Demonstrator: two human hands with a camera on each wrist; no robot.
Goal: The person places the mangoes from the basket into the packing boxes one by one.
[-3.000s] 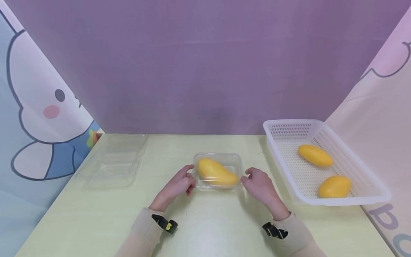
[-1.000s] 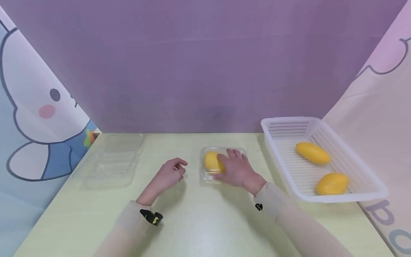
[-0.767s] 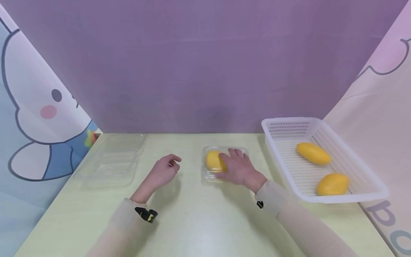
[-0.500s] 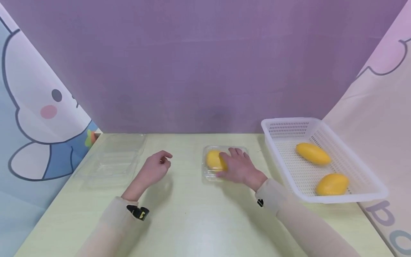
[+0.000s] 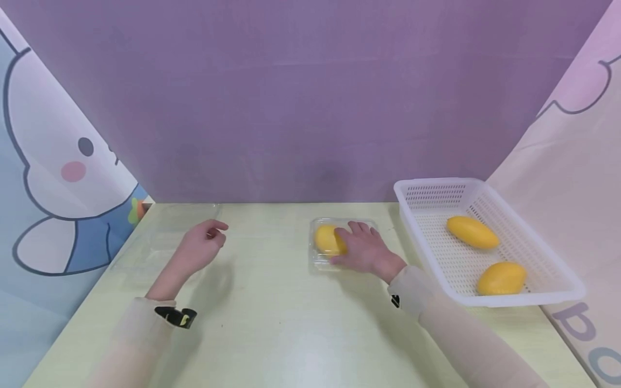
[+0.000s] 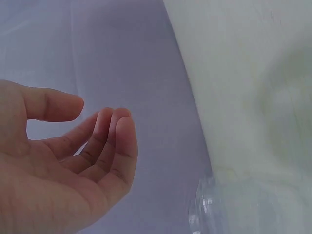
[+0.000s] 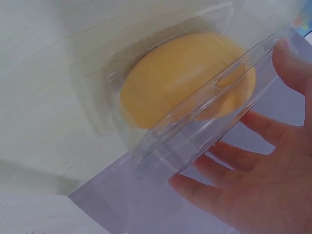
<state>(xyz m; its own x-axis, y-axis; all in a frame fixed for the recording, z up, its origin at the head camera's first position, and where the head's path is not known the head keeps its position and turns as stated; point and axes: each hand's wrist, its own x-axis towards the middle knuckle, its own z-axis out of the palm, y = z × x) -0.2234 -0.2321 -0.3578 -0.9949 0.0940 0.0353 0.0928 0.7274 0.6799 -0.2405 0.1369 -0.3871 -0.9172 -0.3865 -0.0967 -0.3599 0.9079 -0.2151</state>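
A clear plastic clamshell box (image 5: pixel 317 263) with a yellow mango (image 5: pixel 328 241) inside stands mid-table. My right hand (image 5: pixel 361 248) lies over its right part, thumb toward the near side and fingers toward the far side. Close up in the right wrist view, fairly straight, spread fingertips touch the lid (image 7: pixel 209 105) above the mango. My left hand (image 5: pixel 200 245) hovers at the left with fingers loosely bent and nothing in them. Beneath and beyond it lie clear plastic containers (image 5: pixel 160 237), partly covered by the hand; a corner of clear plastic (image 6: pixel 234 209) shows in the left wrist view.
At the right stands a white perforated basket (image 5: pixel 436 264) holding two mangoes, one farther back (image 5: pixel 473 232) and one nearer (image 5: pixel 502 278). A purple cloth (image 5: pixel 310 108) hangs along the table's back edge, with printed cloth at both sides.
My right hand has gone from the box's side to its top, and the box sits slightly farther back and right. My left hand has left the box and moved left to the containers.
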